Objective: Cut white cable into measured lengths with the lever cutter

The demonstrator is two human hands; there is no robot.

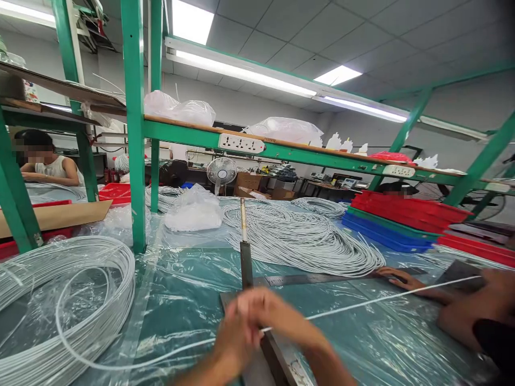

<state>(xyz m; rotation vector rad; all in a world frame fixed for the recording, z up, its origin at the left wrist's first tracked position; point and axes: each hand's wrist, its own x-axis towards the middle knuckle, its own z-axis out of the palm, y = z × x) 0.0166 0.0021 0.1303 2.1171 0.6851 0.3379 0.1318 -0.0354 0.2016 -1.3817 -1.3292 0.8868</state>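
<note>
My left hand [231, 335] and my right hand [277, 316] meet low in the middle, blurred by motion, with fingers closed together on a thin white wire [362, 304]. The wire comes from the big white coil [60, 311] at the left, passes through my hands and stretches right to a co-worker's hand [466, 308], which holds its end. That person's other fingers [402, 279] rest on a steel ruler [317, 279] lying flat on the table. A dark metal cutter bar [245, 262] with a pale handle stands just beyond my hands.
Plastic sheeting [181, 300] covers the green table. A second pile of white wire [306, 241] lies behind the ruler. Stacked red, green and blue trays [398, 222] sit at the right. A green rack post [137, 161] stands at the left. A person sits at the far left [48, 163].
</note>
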